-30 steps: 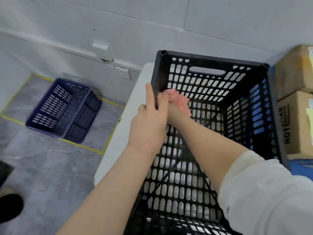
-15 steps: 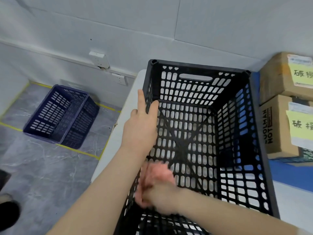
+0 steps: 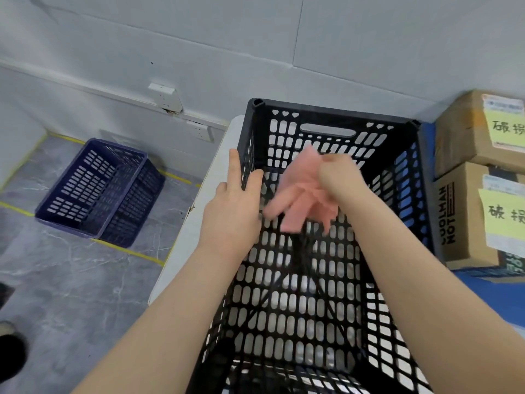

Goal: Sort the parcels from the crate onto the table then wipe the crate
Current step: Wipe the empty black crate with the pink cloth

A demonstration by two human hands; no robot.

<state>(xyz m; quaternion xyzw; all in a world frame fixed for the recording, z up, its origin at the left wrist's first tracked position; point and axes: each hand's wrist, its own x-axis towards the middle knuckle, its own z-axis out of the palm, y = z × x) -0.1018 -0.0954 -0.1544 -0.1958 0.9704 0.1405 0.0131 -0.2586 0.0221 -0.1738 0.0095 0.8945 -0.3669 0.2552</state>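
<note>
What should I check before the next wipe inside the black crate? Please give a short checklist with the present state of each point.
1. Crate emptied of parcels: ok, only the cloth and hand are inside.
2. Left hand steadies the crate: ok, it grips the left wall's rim.
3. Right hand holds the cloth: ok, the pink cloth hangs from it, blurred.
4. Crate rests on the table: ok, but it stands close to the table's left edge.
5. Boxes clear of the crate: ok, they stand to its right.
6. Crate walls already clean: cannot tell.
</note>
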